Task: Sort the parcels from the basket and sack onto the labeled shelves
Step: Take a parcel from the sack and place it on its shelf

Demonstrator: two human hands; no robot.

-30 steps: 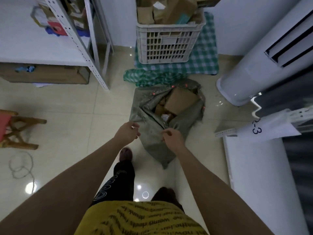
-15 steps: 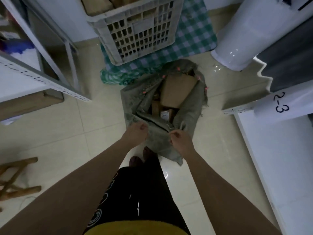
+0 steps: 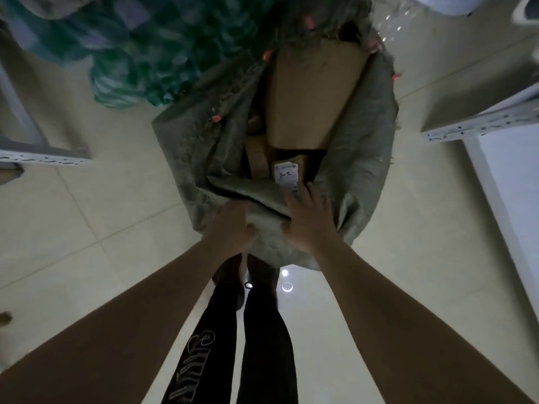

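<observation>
A grey woven sack point(image 3: 361, 170) lies open on the tiled floor in front of me. Inside it a large brown cardboard box point(image 3: 312, 91) lies at the far end. Nearer me sits a small parcel with a white label point(image 3: 287, 173), beside another brown parcel point(image 3: 256, 156). My left hand point(image 3: 233, 225) grips the sack's near edge. My right hand point(image 3: 306, 220) has its fingers spread, reaching over that edge toward the labelled parcel; its fingertips lie just short of the label.
A green checked cloth point(image 3: 151, 51) is bunched on the floor at the back left. White metal shelf corners stand at the left point(image 3: 43, 160) and right point(image 3: 478, 126). A white rounded base point(image 3: 437, 4) shows top right. My legs point(image 3: 256, 330) stand just behind the sack.
I have bent in much closer over the sack, so the basket left the view. My right hand let go of the sack's edge and spread its fingers toward the labelled parcel.
</observation>
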